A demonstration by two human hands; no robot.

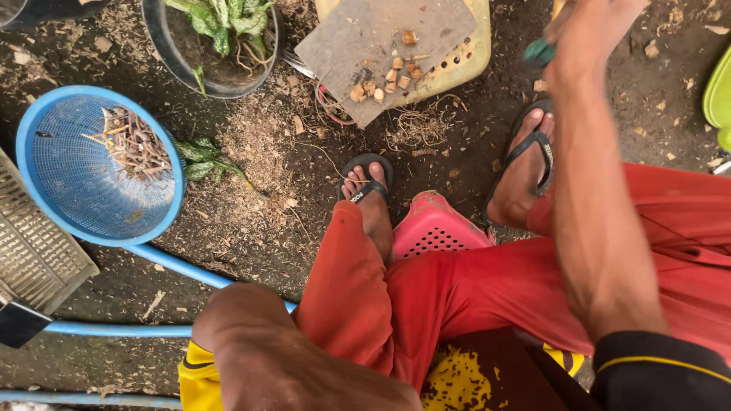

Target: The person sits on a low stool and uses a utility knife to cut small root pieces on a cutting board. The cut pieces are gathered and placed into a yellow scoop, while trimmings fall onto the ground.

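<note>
My right hand (586,30) is raised at the top right, fingers closed around a small green-handled object (537,52), most of which is hidden by the hand. It hovers just right of a worn board (381,30) that carries several cut brown chunks (381,78) and lies on a yellow perforated tray (466,55). My left hand (228,316) shows only as a bent wrist at the bottom, beside my red-trousered knee; its fingers are hidden. My sandalled feet rest on the dirt on either side of a pink basket (434,228).
A blue sieve (46,183) holding dry twigs sits at the left, beside a grey slatted crate (30,251). A black pot (164,46) with green leaves stands at the top. Blue pipes (175,266) cross the littered ground. A lime-green edge (719,95) shows at the right.
</note>
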